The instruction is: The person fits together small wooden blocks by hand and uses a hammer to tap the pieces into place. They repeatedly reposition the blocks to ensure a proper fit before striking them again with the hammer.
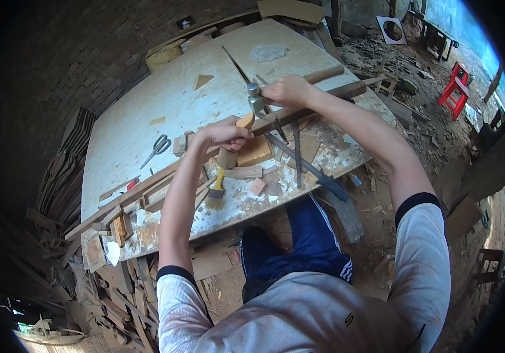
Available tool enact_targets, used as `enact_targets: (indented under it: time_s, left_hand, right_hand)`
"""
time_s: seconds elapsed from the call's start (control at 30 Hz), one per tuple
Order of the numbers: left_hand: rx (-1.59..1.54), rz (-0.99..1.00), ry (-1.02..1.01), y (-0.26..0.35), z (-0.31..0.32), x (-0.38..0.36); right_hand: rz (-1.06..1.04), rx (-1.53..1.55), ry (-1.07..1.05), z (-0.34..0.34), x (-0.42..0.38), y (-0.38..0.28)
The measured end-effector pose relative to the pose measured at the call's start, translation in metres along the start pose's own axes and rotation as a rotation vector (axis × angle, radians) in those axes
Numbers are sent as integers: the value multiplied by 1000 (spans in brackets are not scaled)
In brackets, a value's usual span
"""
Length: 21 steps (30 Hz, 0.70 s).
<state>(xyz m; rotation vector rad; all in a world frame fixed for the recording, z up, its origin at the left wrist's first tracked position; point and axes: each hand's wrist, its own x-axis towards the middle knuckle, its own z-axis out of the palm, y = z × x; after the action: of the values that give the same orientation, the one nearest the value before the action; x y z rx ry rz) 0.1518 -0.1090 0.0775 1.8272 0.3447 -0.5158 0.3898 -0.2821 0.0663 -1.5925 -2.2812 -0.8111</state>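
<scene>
My left hand [229, 135] is closed round a tool with a yellowish wooden handle [245, 120], whose working end is hidden. Held in my right hand [288, 92] is a hammer [256, 101]; its metal head is just above and right of that handle. Both hands are over a long wooden beam [146, 183] lying diagonally across the worktable [124, 120]. Below my left hand are small wood blocks [255, 150] and a yellow-handled brush [217, 187]. A pair of scissors [157, 147] lies to its left.
A long tool with a dark handle [332, 186] reaches over the table's near edge, beside a dark metal bar [298, 154]. A crumpled plastic bag [268, 53] is at the back. Scrap wood [135, 300] is piled left; a red stool [455, 91] stands far right.
</scene>
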Motion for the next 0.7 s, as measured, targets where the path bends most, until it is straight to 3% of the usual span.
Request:
enact_targets:
  time_s: [0.13,0.3,0.53,0.7]
  left_hand:
    - [-249,-38,-77,-18,-6,7]
    - [-77,-105,-45,-16,8,-12]
    - [-131,-79,-238,-7,30,-61]
    - [-173,-135,-269,-16,32,-56]
  right_hand:
    - [-92,-140,5,2,10,1]
    - [-168,-64,38,-4,16,-8]
    - [-222,244,187,-26,17,-39]
    - [-196,249,167,-19,9,-46]
